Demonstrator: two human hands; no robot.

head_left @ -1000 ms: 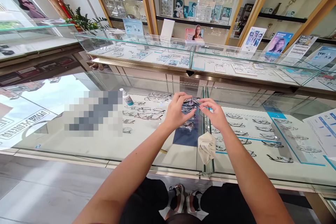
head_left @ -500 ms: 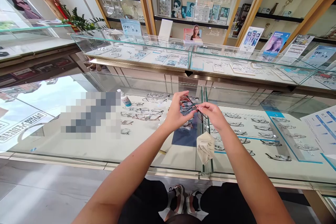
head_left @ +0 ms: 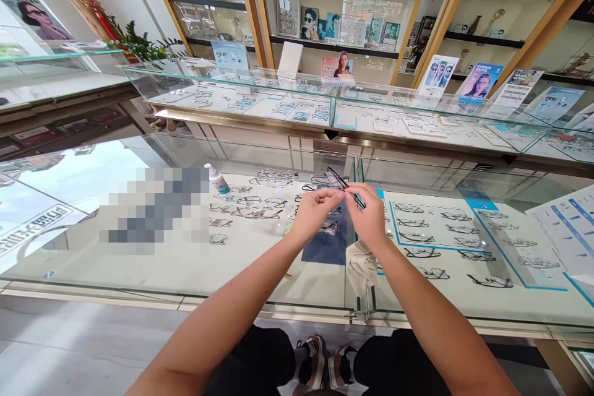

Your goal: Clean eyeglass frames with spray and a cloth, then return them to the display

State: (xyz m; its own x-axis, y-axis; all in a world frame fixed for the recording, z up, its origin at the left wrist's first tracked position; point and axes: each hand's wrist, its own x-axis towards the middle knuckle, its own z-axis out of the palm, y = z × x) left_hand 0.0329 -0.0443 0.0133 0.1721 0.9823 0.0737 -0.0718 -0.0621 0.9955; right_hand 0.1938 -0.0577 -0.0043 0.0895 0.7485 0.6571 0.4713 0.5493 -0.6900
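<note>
A pair of dark-framed eyeglasses (head_left: 336,178) is held above the glass counter, tilted, partly covered by fingers. My left hand (head_left: 314,213) pinches its lower part, thumb and fingertips together. My right hand (head_left: 367,210) grips the same pair from the right side, its fingers closed round it. The two hands meet at the fingertips. A crumpled beige cloth (head_left: 362,268) lies on the counter just under my right wrist. To the left stands a small white spray bottle (head_left: 217,179) with a blue and red label.
Under the counter glass (head_left: 260,281) lie several rows of eyeglasses (head_left: 260,204), with more to the right (head_left: 457,216). A white sheet with blue print (head_left: 568,223) stands at the right. Beyond runs a second glass case (head_left: 232,83). Blurred squares hide part of the counter at left.
My right hand has turned inward and the left fingers have curled in, drawing together on the eyeglasses. The glasses now appear narrower and turned. The view has shifted slightly.
</note>
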